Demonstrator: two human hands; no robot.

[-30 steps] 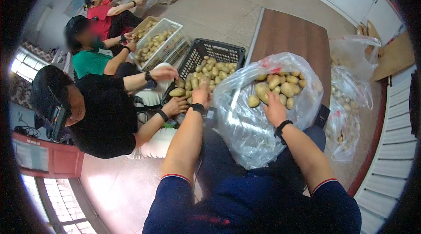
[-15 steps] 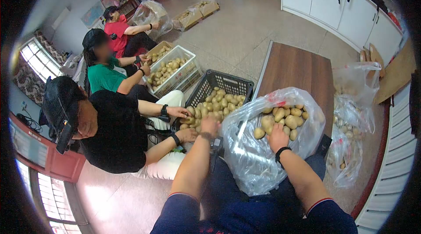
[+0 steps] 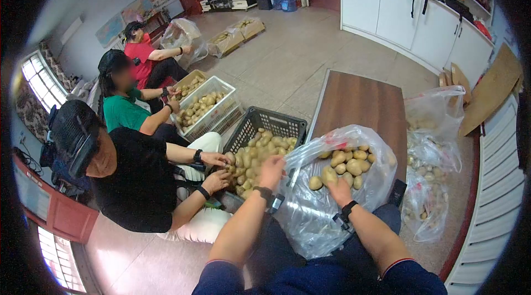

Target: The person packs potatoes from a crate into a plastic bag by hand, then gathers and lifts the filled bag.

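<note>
A clear plastic bag (image 3: 301,223) rests across my lap and the edge of a brown wooden tabletop, its mouth spread open. Potatoes (image 3: 354,166) lie inside it. Within the bag, my right hand (image 3: 338,191) is closed around a potato (image 3: 328,174). My left hand (image 3: 271,172) is curled at the bag's left rim, beside a black plastic crate (image 3: 276,122) of potatoes; whatever its fingers hold is hidden. Both hands of a person in black (image 3: 138,179) are on potatoes at the crate's near left side.
The brown tabletop (image 3: 359,101) stands ahead. Bags of potatoes (image 3: 426,201) sit on the floor at right. A white crate (image 3: 227,96) stands beyond the black one, near a person in green (image 3: 121,110) and one in red (image 3: 141,60). White cabinets (image 3: 398,13) line the back right.
My left hand has come back from over the crate's potatoes to the bag's rim. My right hand now has a potato in its fingers. The view has shifted slightly.
</note>
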